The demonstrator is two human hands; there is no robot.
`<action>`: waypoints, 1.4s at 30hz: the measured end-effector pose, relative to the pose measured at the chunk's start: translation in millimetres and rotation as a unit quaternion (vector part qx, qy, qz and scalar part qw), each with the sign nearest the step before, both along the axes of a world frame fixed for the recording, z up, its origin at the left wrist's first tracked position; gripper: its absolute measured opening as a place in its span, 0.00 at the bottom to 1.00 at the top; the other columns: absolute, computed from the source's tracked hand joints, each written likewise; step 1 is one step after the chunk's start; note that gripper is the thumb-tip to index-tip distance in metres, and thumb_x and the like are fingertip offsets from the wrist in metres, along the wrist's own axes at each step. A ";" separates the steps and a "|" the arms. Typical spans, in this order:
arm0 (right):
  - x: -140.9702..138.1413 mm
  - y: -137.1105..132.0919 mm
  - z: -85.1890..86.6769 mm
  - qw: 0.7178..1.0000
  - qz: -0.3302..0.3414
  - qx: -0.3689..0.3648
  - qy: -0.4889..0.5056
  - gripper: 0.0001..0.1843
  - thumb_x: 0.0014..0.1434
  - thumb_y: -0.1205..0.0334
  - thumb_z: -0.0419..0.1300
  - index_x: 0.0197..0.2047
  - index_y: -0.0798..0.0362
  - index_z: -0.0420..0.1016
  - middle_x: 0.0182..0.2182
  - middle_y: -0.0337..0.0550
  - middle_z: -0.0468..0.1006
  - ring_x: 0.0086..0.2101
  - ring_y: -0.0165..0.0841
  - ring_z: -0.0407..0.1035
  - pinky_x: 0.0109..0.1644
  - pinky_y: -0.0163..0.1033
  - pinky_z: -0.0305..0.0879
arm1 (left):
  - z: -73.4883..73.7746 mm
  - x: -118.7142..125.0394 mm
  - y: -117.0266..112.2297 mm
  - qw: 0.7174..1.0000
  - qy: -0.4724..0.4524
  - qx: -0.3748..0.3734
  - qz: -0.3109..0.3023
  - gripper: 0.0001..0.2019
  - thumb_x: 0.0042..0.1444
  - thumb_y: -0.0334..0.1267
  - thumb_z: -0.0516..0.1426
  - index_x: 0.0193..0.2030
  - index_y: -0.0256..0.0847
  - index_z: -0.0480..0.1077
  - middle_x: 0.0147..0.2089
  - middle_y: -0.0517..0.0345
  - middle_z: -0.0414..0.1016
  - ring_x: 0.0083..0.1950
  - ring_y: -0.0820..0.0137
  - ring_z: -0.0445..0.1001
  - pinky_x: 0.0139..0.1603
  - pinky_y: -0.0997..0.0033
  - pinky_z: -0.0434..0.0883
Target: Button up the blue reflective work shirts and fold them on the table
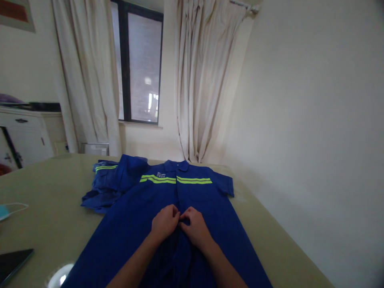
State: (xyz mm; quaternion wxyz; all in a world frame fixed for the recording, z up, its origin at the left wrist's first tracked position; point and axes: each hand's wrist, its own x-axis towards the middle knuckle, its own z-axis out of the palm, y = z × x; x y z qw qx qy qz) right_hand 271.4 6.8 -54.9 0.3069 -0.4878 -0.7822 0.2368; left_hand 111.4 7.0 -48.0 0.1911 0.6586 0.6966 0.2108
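Observation:
A blue work shirt [207, 208] with yellow-green reflective stripes across the chest lies flat, front up, on a beige table [54, 200]. My left hand [164, 221] and my right hand [194, 227] meet at the shirt's front placket in the middle. Both have their fingers curled and pinched on the placket's edges, fingertips nearly touching. What sits between the fingertips is too small to see.
A second blue garment [109, 182] lies bunched at the shirt's left shoulder. On the table's left edge are a face mask [9, 210] and a dark tablet [13, 262]. A wall runs along the right; window, curtains and a white cabinet [27, 134] stand behind.

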 end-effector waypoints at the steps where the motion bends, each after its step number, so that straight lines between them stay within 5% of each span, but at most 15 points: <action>1: -0.7 -1.5 0.4 1.000 -0.003 0.007 -0.014 0.06 0.57 0.69 0.66 0.37 0.49 0.83 0.40 0.41 0.80 0.42 0.34 0.76 0.47 0.34 0.66 | -2.4 0.2 -1.0 1.000 -0.012 0.010 -0.001 0.08 0.65 0.42 0.54 0.41 0.46 0.74 0.44 0.55 0.83 0.47 0.60 0.80 0.42 0.66 0.68; 6: -5.6 -4.4 -0.7 0.997 -0.003 0.039 -0.059 0.08 0.65 0.64 0.59 0.39 0.47 0.81 0.42 0.39 0.78 0.41 0.32 0.75 0.45 0.34 0.64 | -13.1 -4.7 -8.4 0.996 -0.068 0.052 -0.021 0.09 0.68 0.42 0.50 0.43 0.48 0.72 0.44 0.62 0.82 0.47 0.68 0.79 0.42 0.72 0.66; 12: -9.2 4.3 -5.6 0.994 -0.109 0.016 -0.013 0.05 0.59 0.65 0.64 0.31 0.50 0.78 0.36 0.40 0.79 0.38 0.35 0.75 0.43 0.36 0.63 | -19.7 -9.5 -0.1 0.972 -0.177 0.109 -0.106 0.12 0.67 0.43 0.49 0.41 0.45 0.72 0.41 0.59 0.81 0.43 0.67 0.78 0.44 0.71 0.71; 15: -5.4 8.5 -5.2 0.993 -0.104 0.002 0.049 0.03 0.56 0.67 0.64 0.33 0.50 0.77 0.33 0.38 0.79 0.36 0.35 0.74 0.41 0.36 0.64 | -17.8 -10.7 -1.4 0.974 -0.150 0.115 -0.124 0.16 0.69 0.39 0.44 0.44 0.44 0.74 0.44 0.56 0.82 0.46 0.65 0.79 0.49 0.68 0.72; 18: 1.9 8.3 -1.7 0.992 -0.086 0.005 0.090 0.12 0.55 0.72 0.58 0.41 0.49 0.76 0.34 0.37 0.79 0.36 0.35 0.74 0.43 0.36 0.67 | -15.1 -7.3 -12.4 0.979 -0.077 0.122 -0.146 0.17 0.66 0.35 0.48 0.52 0.45 0.75 0.57 0.53 0.80 0.61 0.61 0.74 0.66 0.58 0.65; 21: 5.5 2.8 4.0 0.991 -0.128 0.032 0.034 0.24 0.55 0.76 0.53 0.51 0.47 0.76 0.44 0.42 0.77 0.43 0.36 0.74 0.48 0.38 0.67 | -14.2 -0.6 -29.8 0.972 0.061 0.120 -0.192 0.22 0.67 0.38 0.48 0.65 0.46 0.69 0.72 0.53 0.67 0.76 0.60 0.57 0.77 0.48 0.49; 23: 2.1 0.1 9.1 0.987 -0.148 0.049 -0.041 0.29 0.55 0.76 0.53 0.56 0.43 0.75 0.51 0.45 0.74 0.48 0.38 0.73 0.47 0.39 0.68 | -14.9 2.3 -41.9 0.964 0.123 0.098 -0.213 0.25 0.67 0.37 0.47 0.69 0.43 0.65 0.75 0.51 0.60 0.78 0.60 0.51 0.78 0.48 0.47; 27: -16.2 9.3 20.2 0.980 -0.096 0.085 -0.152 0.15 0.62 0.67 0.58 0.50 0.43 0.79 0.50 0.46 0.75 0.51 0.41 0.70 0.47 0.40 0.67 | -15.4 0.1 -59.8 0.956 0.167 0.063 -0.232 0.33 0.58 0.31 0.52 0.72 0.39 0.61 0.78 0.48 0.53 0.79 0.59 0.48 0.78 0.51 0.47; 30: -28.4 23.6 21.8 0.976 -0.074 0.069 -0.192 0.03 0.62 0.61 0.65 0.40 0.48 0.80 0.43 0.45 0.77 0.47 0.40 0.71 0.46 0.40 0.66 | -7.6 -5.7 -61.9 0.966 0.142 0.066 -0.205 0.28 0.63 0.31 0.47 0.70 0.43 0.65 0.74 0.51 0.62 0.75 0.60 0.58 0.75 0.52 0.56; 35: -30.5 32.1 5.9 0.982 -0.066 0.083 -0.155 0.06 0.67 0.59 0.60 0.40 0.47 0.78 0.43 0.41 0.77 0.45 0.34 0.72 0.43 0.35 0.63 | 11.8 -11.1 -30.1 0.994 0.058 0.037 -0.081 0.19 0.69 0.37 0.44 0.50 0.45 0.76 0.54 0.54 0.81 0.57 0.66 0.77 0.57 0.66 0.70; 42: -26.1 33.7 -3.7 0.993 -0.067 0.061 -0.081 0.09 0.68 0.59 0.57 0.41 0.46 0.80 0.42 0.39 0.78 0.41 0.32 0.74 0.40 0.34 0.62 | 4.4 2.1 22.8 0.996 0.064 0.035 0.049 0.18 0.71 0.41 0.45 0.49 0.36 0.74 0.53 0.42 0.78 0.53 0.55 0.78 0.51 0.58 0.68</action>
